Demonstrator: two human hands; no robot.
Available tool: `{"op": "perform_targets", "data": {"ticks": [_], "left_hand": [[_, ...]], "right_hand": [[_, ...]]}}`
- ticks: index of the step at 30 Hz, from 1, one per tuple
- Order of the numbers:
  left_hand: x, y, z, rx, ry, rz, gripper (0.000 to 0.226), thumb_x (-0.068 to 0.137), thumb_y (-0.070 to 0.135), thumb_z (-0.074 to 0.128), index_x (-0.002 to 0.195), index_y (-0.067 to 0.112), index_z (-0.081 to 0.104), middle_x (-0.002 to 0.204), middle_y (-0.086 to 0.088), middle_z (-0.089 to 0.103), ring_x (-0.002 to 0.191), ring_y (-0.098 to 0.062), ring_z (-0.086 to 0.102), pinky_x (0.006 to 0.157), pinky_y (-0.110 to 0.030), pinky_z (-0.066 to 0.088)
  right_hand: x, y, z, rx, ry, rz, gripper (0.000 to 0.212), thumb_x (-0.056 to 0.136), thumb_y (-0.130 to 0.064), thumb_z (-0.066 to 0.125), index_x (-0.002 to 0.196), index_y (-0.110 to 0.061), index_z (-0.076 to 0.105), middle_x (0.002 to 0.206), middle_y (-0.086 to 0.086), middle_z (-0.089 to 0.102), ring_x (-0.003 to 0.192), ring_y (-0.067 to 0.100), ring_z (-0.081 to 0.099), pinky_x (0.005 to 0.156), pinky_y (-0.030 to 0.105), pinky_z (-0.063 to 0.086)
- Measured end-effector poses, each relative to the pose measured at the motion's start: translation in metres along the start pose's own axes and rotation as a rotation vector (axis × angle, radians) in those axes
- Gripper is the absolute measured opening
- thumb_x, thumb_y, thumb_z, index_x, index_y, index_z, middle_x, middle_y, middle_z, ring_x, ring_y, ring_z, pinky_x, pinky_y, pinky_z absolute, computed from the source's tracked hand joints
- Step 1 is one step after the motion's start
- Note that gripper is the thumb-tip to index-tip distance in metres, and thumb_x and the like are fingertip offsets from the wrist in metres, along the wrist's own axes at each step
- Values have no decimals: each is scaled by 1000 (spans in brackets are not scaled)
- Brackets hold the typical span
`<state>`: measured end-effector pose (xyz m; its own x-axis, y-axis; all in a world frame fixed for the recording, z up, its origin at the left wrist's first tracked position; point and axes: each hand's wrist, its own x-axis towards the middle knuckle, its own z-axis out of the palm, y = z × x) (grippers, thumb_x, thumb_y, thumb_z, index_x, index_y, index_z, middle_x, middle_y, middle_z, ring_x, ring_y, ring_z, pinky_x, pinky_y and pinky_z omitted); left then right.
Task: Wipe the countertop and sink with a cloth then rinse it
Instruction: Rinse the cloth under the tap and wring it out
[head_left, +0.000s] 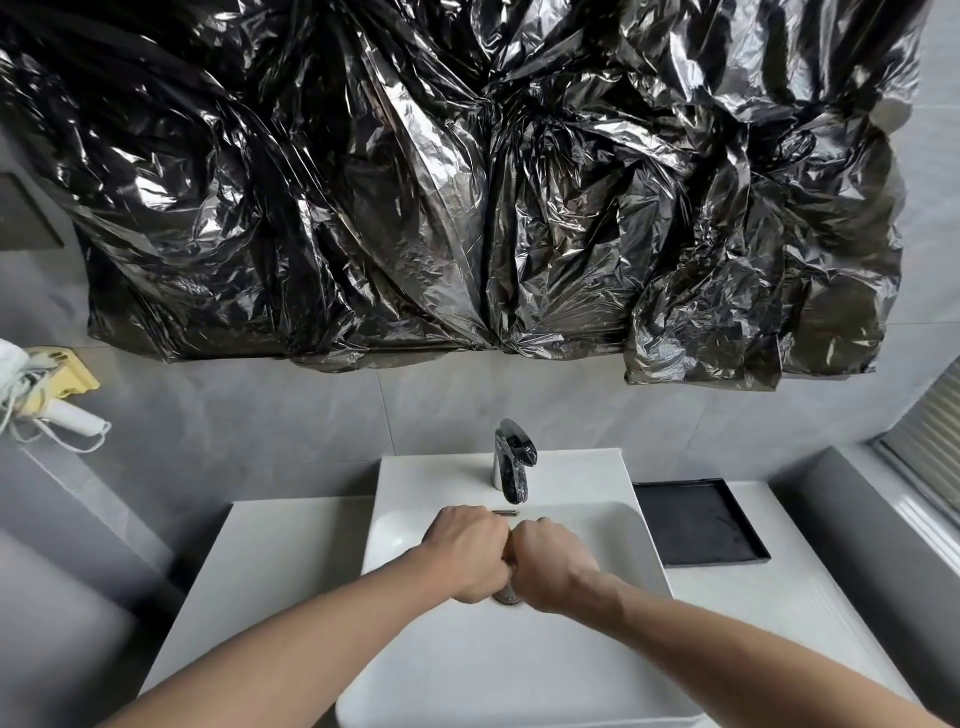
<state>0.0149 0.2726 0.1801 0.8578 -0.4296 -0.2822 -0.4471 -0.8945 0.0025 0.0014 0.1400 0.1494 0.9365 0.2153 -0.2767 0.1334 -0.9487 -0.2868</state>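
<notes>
Wringing appears under way: left hand (470, 553) and right hand (550, 564) meet as fists over the sink (613, 530), fingers curled on a cloth (508, 591) (barely visible between them). Twist in opposite directions, low over the drain, under the tap (511, 462).

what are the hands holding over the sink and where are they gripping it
Both fists, left hand and right hand, are clenched together over the sink. Only a sliver of something grey shows between them, so what it is and where it is gripped cannot be told.
</notes>
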Motion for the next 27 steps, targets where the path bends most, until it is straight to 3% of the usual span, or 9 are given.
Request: {"op": "perform_targets", "data": {"ticks": [3,7,11,14,16,21,23,25,27], "left_hand": [[3,6,7,-216,-69,-139,16,82,22,49,68,15,51,88,-14,66,77,-35,50,67,-34,38],[11,11,19,-625,-144,-323,15,72,20,49,67,16,63,68,-1,60,69,-27,55,56,-29,38],[11,13,23,-950,-184,-378,16,67,10,54,53,16,62,65,-1,63,66,-19,54,61,-25,42],[9,16,25,-1107,-250,-415,8,60,8,56,56,15,54,47,3,48,55,-19,36,52,-24,28],[8,18,26,-1214,-285,-438,15,54,8,56,63,15,46,50,1,36,51,-18,23,50,-24,18],[4,23,27,-1323,-343,-423,29,62,2,54,65,20,31,51,3,28,45,-16,17,48,-25,13],[2,27,30,-1355,-345,-429,24,63,6,55,67,20,35,51,4,28,47,-16,17,48,-26,13],[-1,30,31,-1327,-267,-424,13,62,20,57,67,18,45,52,5,37,49,-17,25,50,-25,18],[-6,25,31,-1167,-137,-382,18,67,39,56,64,22,50,51,11,49,54,-16,40,53,-27,28]], "right_hand": [[0,4,0,-56,68,-37,8,75,-11,54,78,-13,61,80,11,64,79,41,60,63,34,41],[11,14,3,-67,123,-79,17,81,-20,54,66,-21,46,90,12,71,74,37,49,65,37,38],[20,21,9,-116,139,-128,15,80,-26,52,67,-22,44,88,10,72,72,38,46,66,39,42],[26,25,13,-160,158,-166,10,79,-22,53,71,-21,48,86,9,71,71,39,45,66,40,43],[28,28,16,-153,169,-165,10,78,-21,53,70,-20,46,83,8,70,69,38,44,64,39,41],[31,41,32,-94,294,-223,27,62,-21,61,59,-22,34,55,1,58,48,31,36,47,29,29],[33,50,38,-66,311,-246,25,60,-23,61,59,-24,36,54,-3,54,43,27,45,45,25,24],[24,47,35,43,306,-245,7,70,-28,52,68,-25,46,64,-4,58,56,28,55,52,27,30],[12,43,31,218,228,-174,20,74,-30,50,94,-28,49,71,-11,57,68,26,51,62,32,35]]}}
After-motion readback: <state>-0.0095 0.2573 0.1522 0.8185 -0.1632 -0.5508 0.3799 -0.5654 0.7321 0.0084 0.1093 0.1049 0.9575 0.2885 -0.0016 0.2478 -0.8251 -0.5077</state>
